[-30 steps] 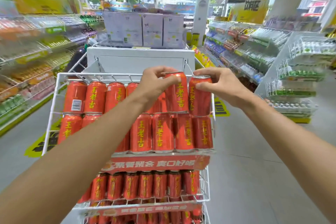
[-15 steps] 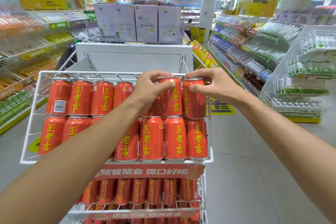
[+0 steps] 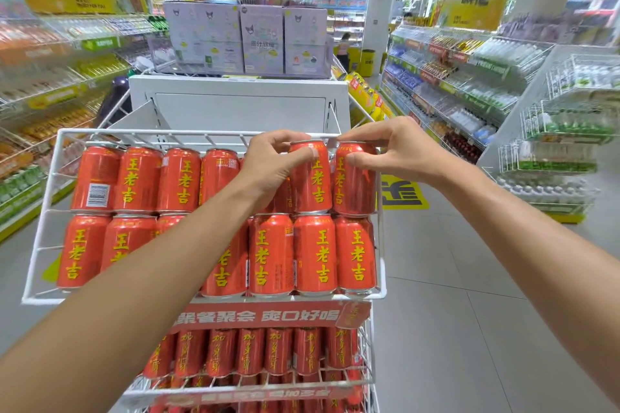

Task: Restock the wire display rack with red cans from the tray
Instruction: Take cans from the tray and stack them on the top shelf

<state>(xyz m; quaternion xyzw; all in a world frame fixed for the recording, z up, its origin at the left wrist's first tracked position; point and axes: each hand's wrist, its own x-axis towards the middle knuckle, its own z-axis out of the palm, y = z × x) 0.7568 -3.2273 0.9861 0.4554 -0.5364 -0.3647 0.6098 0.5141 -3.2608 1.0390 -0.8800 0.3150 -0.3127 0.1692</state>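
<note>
The wire display rack point(image 3: 381, 245) is thin white rod welded into sloping basket tiers. Its top tier is packed with red cans point(image 3: 270, 255): smooth, glossy cylinders with yellow characters and silvery rims, standing in two rows. A red printed banner point(image 3: 268, 315) runs along the tier's front edge, and more cans point(image 3: 250, 352) fill the tier below, at 6 o'clock. Pale cardboard cartons point(image 3: 250, 40) are stacked beyond the rack at 12 o'clock, on a grey tiled floor point(image 3: 469, 312).

Both hands work at the tier's 1 o'clock corner. The left hand point(image 3: 271, 164), reaching in from 7 o'clock, pinches the second can point(image 3: 310, 184) near its rim, thumb across the face and fingers curled over the top. The right hand point(image 3: 399, 151), coming from 4 o'clock, pinches the end can point(image 3: 355, 188) the same way, its thumb on the label. The two cans stand side by side, touching, level with the back row.

Compared with half a second ago, grips and cans are almost unchanged; a second ago the rack sat slightly further right in view.
</note>
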